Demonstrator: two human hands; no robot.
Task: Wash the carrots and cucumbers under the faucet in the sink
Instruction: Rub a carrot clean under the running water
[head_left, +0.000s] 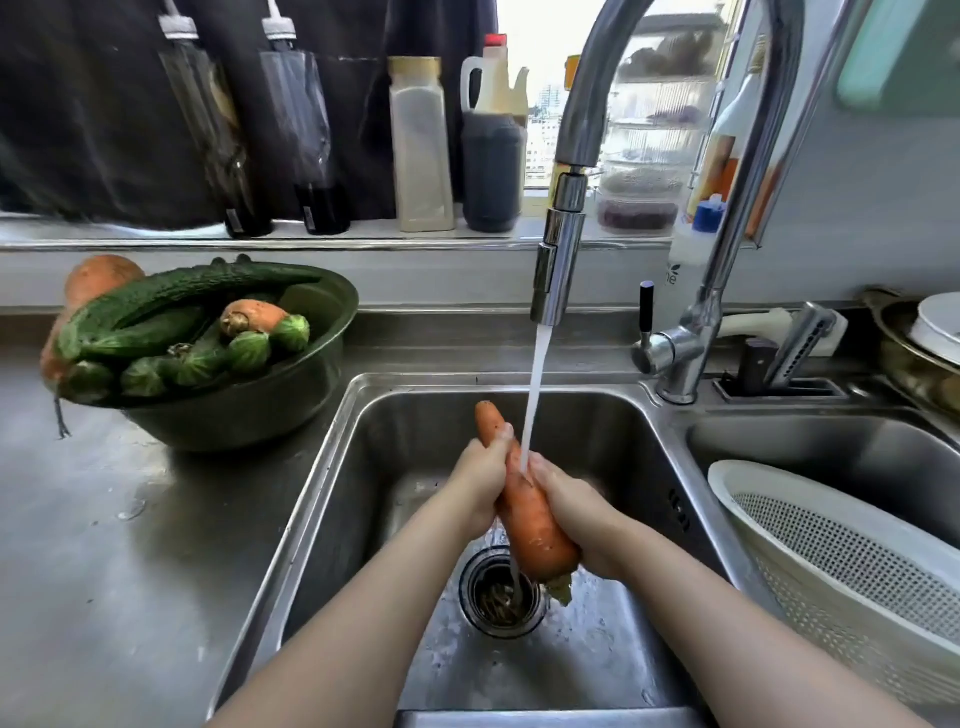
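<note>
Over the steel sink (363, 467) I hold one long orange carrot (530, 525), tip pointing away from me. My left hand (480, 480) grips its upper part near the tip. My right hand (576, 514) wraps the thick lower end from the right. Water runs from the faucet (558, 260) and lands on the carrot between my hands. On the counter at the left stands a dark green bowl (291, 400) piled with cucumbers (171, 299) and more carrots (254, 314).
A white perforated colander (831, 545) leans in the second basin at the right. The drain strainer (501, 597) sits just below the carrot. Bottles (421, 150) line the ledge behind the sink. A pan with a white lid (930, 332) stands at far right.
</note>
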